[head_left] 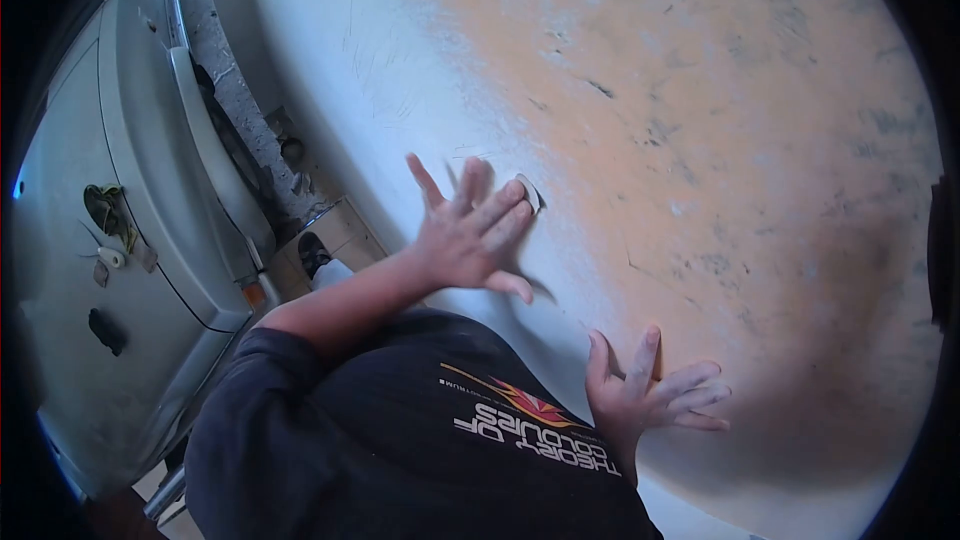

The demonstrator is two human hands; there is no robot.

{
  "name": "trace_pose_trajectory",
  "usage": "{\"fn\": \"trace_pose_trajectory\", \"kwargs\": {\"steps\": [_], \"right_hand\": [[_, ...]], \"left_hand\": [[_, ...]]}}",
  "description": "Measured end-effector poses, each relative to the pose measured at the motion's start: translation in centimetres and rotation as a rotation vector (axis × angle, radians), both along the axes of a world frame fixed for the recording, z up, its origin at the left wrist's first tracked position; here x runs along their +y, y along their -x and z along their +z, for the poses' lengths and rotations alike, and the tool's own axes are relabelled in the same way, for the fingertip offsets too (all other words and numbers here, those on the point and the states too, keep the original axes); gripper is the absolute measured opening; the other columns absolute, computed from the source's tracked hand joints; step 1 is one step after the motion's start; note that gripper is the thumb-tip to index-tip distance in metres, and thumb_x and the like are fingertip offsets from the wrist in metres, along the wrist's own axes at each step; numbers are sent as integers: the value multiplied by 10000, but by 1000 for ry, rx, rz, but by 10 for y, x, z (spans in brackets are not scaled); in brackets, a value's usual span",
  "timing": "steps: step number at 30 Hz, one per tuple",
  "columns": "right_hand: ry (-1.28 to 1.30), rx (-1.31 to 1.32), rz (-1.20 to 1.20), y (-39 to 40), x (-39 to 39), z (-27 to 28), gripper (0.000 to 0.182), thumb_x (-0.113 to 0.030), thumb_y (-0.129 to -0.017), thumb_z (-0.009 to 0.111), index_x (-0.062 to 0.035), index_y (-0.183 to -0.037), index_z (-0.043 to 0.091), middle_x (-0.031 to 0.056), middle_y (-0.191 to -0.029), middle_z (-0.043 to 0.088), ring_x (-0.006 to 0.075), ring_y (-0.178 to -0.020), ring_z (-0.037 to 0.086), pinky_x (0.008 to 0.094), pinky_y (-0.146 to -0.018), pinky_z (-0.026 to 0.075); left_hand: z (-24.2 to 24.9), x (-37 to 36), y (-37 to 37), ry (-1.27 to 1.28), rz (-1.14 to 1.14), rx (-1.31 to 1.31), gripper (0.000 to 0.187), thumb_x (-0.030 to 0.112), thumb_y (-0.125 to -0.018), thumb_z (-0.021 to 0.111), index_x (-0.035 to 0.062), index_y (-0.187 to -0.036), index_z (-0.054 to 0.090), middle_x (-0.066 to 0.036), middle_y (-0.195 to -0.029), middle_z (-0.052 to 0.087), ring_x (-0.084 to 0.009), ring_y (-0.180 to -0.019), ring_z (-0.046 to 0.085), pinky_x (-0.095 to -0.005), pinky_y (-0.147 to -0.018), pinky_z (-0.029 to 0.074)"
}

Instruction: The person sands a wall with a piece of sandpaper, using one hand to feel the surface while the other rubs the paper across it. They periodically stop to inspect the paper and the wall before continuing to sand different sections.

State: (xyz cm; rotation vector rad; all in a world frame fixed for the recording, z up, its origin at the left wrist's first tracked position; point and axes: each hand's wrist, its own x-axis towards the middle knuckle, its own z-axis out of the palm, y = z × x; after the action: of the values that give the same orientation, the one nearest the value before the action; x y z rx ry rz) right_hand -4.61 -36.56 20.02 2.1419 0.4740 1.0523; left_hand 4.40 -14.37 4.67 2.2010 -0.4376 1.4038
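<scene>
My left hand (475, 225) is at a broad white panel (380, 70) with a large orange-tan patch (720, 140), scuffed by dark marks. Its fingers are spread, the outer ones blurred. Two fingertips press on a small pale piece, apparently sandpaper (530, 192), at the border of the white and the tan. Most of that piece is hidden beneath the fingers. Lower down and to the right, my right hand (655, 390) has its fingers fanned out over the tan patch, with whitish dust on them. I see nothing held in it.
On the left stands a pale grey-green vehicle (70, 310). A crumpled dark cloth (105, 208), a white-handled tool (110, 257) and a black object (106, 332) lie on it. A shoe (313, 253) shows on the tiled floor (345, 230) between vehicle and panel.
</scene>
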Motion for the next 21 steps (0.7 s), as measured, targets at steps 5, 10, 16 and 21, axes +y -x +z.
{"fn": "trace_pose_trajectory", "kwargs": {"steps": [5, 10, 16, 21], "right_hand": [[-29, -45, 52, -2, -1, -1, 657, -691, -815, 472, -356, -1378, 422, 335, -1469, 158, 525, -1374, -20, 768, -940, -76], [-64, -14, 117, 3, -5, -2, 586, -654, -841, 461, -347, -1340, 480, 305, -1461, 234, 514, -1379, 38, 753, -962, -89], [-112, -11, 232, 1, -2, 1, 513, -602, -870, 448, -331, -1296, 535, 159, -1453, 362, 507, -1372, 112, 749, -969, -115], [-102, 24, 280, 5, -8, 3, 481, -574, -880, 459, -309, -1268, 562, 174, -1435, 384, 490, -1374, 144, 724, -990, -119]], "left_hand": [[45, 86, -53, 274, 193, 267, 1108, 879, -715, 222, 117, -1494, 22, -89, -1562, 35, -360, -1406, -149, -720, -947, -182], [59, 116, -85, 568, 234, 356, 1032, 666, -759, 429, 100, -1490, -32, -113, -1564, -6, -339, -1421, -121, -710, -988, -128], [36, 9, 4, 463, 41, 554, 1318, 947, -626, 189, -49, -1435, -109, -227, -1529, -95, -438, -1389, -140, -734, -942, -130], [51, 59, -18, 474, 140, 617, 1214, 906, -685, 210, 15, -1469, -41, -164, -1553, -18, -413, -1400, -133, -725, -959, -123]]}}
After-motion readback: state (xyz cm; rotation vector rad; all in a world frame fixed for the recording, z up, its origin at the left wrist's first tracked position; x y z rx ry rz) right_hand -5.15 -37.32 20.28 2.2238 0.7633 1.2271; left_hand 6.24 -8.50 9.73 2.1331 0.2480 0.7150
